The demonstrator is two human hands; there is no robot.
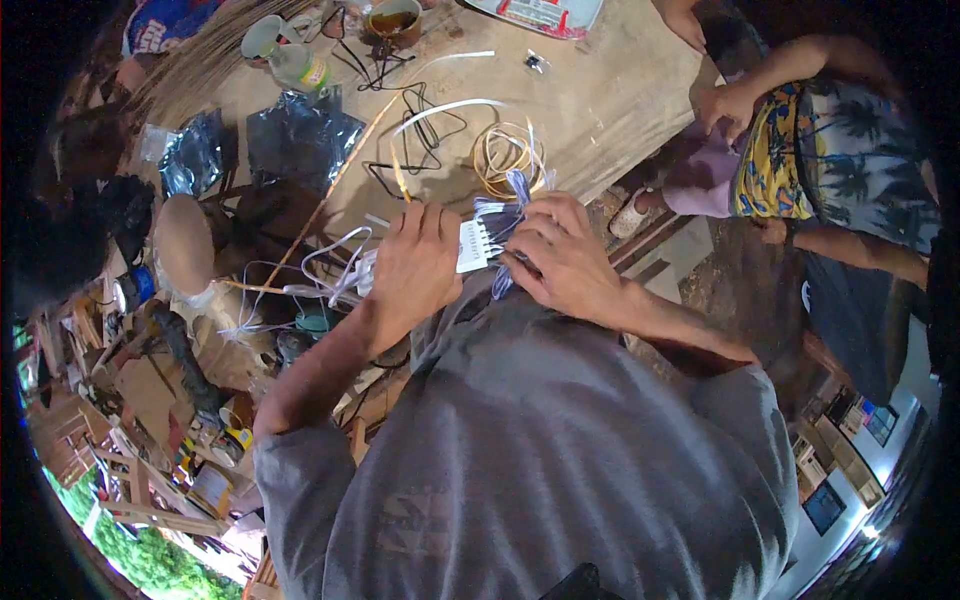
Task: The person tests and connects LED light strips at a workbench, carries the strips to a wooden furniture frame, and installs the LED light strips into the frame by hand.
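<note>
Between my hands, close to my shirt, is a white slotted card (472, 247) with thin purplish cord bundles (518, 187) at its right side. My left hand (418, 257) has its fingers curled over the card's left end. My right hand (556, 247) is closed around the cords at the card's right edge, fingertips bent down; its exact pinch point is hidden. Loose white strands (345, 270) lie left of my left hand. A coil of yellow and white cord (507, 160) rests on the table just beyond the card.
Black cable (425, 125) lies on the wooden table (620, 90). Cups (395, 22), a bottle (298, 68) and black plastic bags (300, 135) are toward the back left. A person in patterned shorts (775, 150) is at the right. Wood scraps (150, 400) fill the lower left.
</note>
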